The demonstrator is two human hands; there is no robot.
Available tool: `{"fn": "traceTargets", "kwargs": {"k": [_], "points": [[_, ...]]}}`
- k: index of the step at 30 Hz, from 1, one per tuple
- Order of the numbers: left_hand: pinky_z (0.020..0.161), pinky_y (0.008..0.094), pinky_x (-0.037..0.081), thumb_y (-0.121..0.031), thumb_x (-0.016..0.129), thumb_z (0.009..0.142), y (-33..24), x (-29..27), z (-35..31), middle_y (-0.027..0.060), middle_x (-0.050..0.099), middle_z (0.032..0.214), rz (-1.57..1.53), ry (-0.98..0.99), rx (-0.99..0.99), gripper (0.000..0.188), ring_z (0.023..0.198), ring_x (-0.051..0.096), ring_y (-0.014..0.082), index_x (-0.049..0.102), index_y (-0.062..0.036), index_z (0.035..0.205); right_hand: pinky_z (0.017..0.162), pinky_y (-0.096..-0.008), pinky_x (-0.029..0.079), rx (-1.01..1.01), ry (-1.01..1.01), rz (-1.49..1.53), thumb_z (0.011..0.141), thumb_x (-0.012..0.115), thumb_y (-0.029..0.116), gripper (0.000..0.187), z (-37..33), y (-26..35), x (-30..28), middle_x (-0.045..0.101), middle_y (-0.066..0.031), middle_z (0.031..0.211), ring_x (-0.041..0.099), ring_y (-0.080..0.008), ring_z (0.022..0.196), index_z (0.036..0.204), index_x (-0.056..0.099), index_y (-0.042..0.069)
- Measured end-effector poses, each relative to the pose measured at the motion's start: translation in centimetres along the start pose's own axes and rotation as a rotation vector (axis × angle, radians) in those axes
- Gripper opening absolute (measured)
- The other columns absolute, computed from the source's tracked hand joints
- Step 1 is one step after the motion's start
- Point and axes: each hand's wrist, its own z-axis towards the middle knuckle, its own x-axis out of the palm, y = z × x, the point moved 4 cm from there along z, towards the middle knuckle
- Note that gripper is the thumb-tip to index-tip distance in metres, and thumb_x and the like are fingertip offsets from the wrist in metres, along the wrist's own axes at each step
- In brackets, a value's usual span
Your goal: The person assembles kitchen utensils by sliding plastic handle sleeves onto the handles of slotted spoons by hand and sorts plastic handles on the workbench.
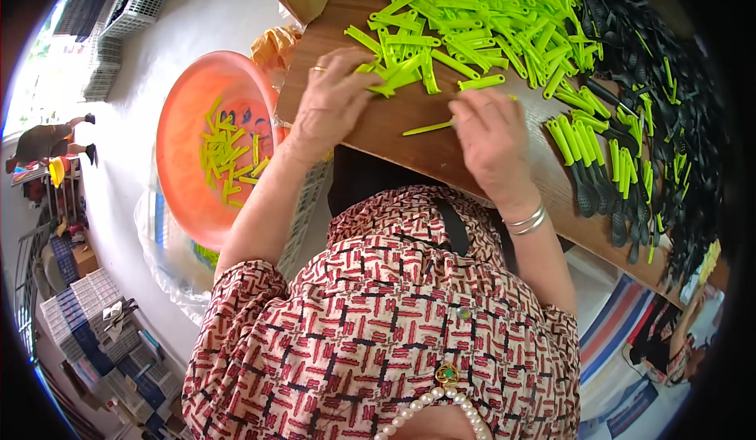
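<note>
My left hand (335, 101) is over the table's left end, its fingers curled round a few lime-green plastic handles (400, 76) at the edge of a loose heap. Closer to the front edge, my right hand (492, 141) is closed, with the end of a thin green handle (428, 129) at its fingertips; its palm side is hidden. Just beyond those fingers lies another green handle (482, 82). To the right, black slotted spoons (584, 192) fitted with green handles lie side by side in a row.
A big heap of green handles (496, 14) covers the far table (386, 137). Dark utensil heads (669, 125) pile along its right side. An orange basin (177, 148) with green handles stands at left. Crates (87, 306) line the floor; other people appear at far left and lower right.
</note>
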Motion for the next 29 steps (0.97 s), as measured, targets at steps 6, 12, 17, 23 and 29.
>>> {"fn": "traceTargets", "kwargs": {"k": [6, 12, 17, 23, 29], "points": [[0.109, 0.0558, 0.037, -0.033, 0.079, 0.086, -1.5, 1.3, 0.0, 0.0130, 0.055, 0.136, 0.076, -0.096, -0.238, 0.055, 0.134, 0.046, 0.0373, 0.060, -0.0155, 0.134, 0.075, -0.0411, 0.045, 0.191, -0.050, -0.036, 0.080, 0.082, 0.027, 0.025, 2.7, -2.1, 2.7, 0.058, -0.0058, 0.083, 0.060, -0.0273, 0.084, 0.080, 0.063, 0.009], [0.112, 0.0561, 0.038, -0.028, 0.076, 0.087, -1.4, 2.2, 0.7, 0.0119, 0.053, 0.145, 0.105, 0.035, -0.089, 0.041, 0.138, 0.046, 0.0390, 0.068, -0.0188, 0.127, 0.068, -0.0406, 0.051, 0.389, 0.023, 0.185, 0.081, 0.078, 0.018, 0.013, 2.8, -5.2, 3.6, 0.066, -0.0079, 0.083, 0.065, -0.0270, 0.074, 0.083, 0.068, 0.009], [0.111, 0.0508, 0.040, -0.018, 0.072, 0.091, 1.6, 0.8, 1.6, 0.0100, 0.061, 0.135, -0.046, -0.018, -0.115, 0.038, 0.136, 0.047, 0.0374, 0.067, -0.0157, 0.129, 0.067, -0.0395, 0.052, 0.419, -0.060, 0.352, 0.080, 0.081, 0.014, 0.016, 1.9, -5.7, 1.3, 0.064, -0.0090, 0.082, 0.064, -0.0283, 0.073, 0.085, 0.068, 0.005], [0.115, 0.0535, 0.033, -0.036, 0.079, 0.086, -2.0, 2.3, 3.2, 0.0061, 0.053, 0.146, 0.235, 0.061, -0.021, 0.052, 0.140, 0.044, 0.0369, 0.065, -0.0197, 0.133, 0.079, -0.0424, 0.045, 0.169, -0.039, -0.091, 0.081, 0.078, 0.025, 0.020, 2.2, -2.5, 3.4, 0.060, -0.0046, 0.092, 0.060, -0.0256, 0.089, 0.089, 0.067, 0.011], [0.117, 0.0507, 0.034, -0.016, 0.076, 0.086, 3.9, 1.2, 2.6, 0.0047, 0.056, 0.146, -0.106, 0.030, -0.103, 0.034, 0.143, 0.043, 0.0345, 0.071, -0.0155, 0.120, 0.087, -0.0452, 0.047, 0.275, 0.192, -0.129, 0.086, 0.074, 0.014, 0.021, 3.3, -4.3, 4.5, 0.066, -0.0085, 0.099, 0.063, -0.0285, 0.096, 0.106, 0.069, 0.010]]}}
